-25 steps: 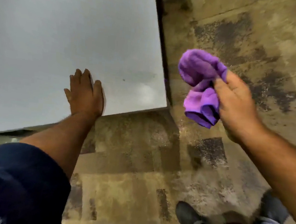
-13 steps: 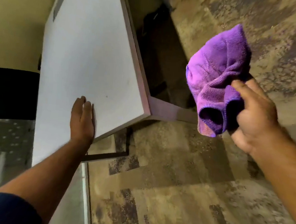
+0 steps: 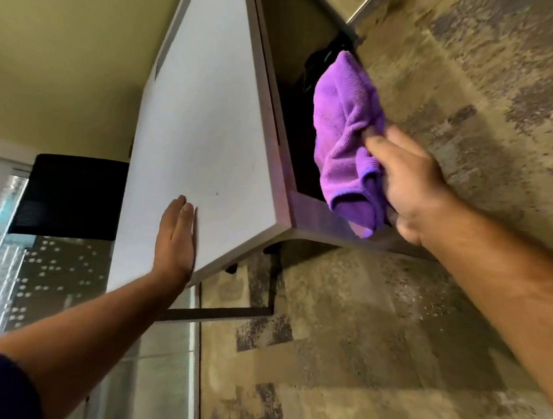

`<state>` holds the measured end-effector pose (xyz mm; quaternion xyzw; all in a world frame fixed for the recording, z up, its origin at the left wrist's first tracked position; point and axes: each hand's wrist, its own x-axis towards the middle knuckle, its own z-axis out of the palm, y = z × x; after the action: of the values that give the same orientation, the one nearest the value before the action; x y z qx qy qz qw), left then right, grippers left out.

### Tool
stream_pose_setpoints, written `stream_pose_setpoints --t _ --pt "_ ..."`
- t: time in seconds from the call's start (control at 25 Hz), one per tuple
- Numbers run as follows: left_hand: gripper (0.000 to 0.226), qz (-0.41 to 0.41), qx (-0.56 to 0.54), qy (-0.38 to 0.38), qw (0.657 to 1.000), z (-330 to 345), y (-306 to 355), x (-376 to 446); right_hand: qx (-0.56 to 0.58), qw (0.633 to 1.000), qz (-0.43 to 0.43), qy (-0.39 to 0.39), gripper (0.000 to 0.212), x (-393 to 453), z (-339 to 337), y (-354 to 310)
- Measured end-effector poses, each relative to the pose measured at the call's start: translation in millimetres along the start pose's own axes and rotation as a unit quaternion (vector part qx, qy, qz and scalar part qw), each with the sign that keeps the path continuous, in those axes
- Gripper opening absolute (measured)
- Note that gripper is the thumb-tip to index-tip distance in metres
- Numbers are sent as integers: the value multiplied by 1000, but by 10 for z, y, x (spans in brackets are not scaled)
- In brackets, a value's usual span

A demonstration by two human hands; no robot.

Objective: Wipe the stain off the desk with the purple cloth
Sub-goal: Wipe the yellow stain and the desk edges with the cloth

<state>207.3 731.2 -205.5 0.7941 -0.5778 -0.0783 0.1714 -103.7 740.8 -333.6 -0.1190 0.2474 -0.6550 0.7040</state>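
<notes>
The white desk (image 3: 207, 108) runs away from me, seen tilted. A tiny dark speck (image 3: 217, 193) marks its top near the front corner, a little right of my left hand. My left hand (image 3: 177, 237) lies flat on the desk's near edge, fingers together and extended, holding nothing. My right hand (image 3: 405, 191) grips the bunched purple cloth (image 3: 346, 131), which hangs in the air beyond the desk's right edge, over the dark space beneath it, apart from the top.
Mottled brown and grey carpet (image 3: 391, 338) covers the floor to the right and in front. A black box-shaped object (image 3: 70, 196) stands to the left of the desk against a yellow-green wall (image 3: 65, 37). A dark metal leg bar (image 3: 218, 313) runs under the desk's near corner.
The view has swung, so the desk now looks long and steep. My right hand carried the cloth nearer to the desk's right edge. My left hand stayed flat on the near edge.
</notes>
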Motion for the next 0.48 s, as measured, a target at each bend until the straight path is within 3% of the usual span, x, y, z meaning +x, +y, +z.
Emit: stream_pose_setpoints --t 0.12,0.24,0.36,0.48 --pt "56 3 6 -5 1000 4 -27 11 -143 989 -45 10 23 463 405 54" --pt "55 3 5 8 1000 -8 -96 48 -270 960 -71 -27 39 692 761 113" --pt "53 10 -10 5 1000 -7 -126 79 -356 927 -105 -51 58 511 636 284" --pt "53 22 -4 3 1000 11 -140 97 -370 918 -127 -62 60 68 327 420"
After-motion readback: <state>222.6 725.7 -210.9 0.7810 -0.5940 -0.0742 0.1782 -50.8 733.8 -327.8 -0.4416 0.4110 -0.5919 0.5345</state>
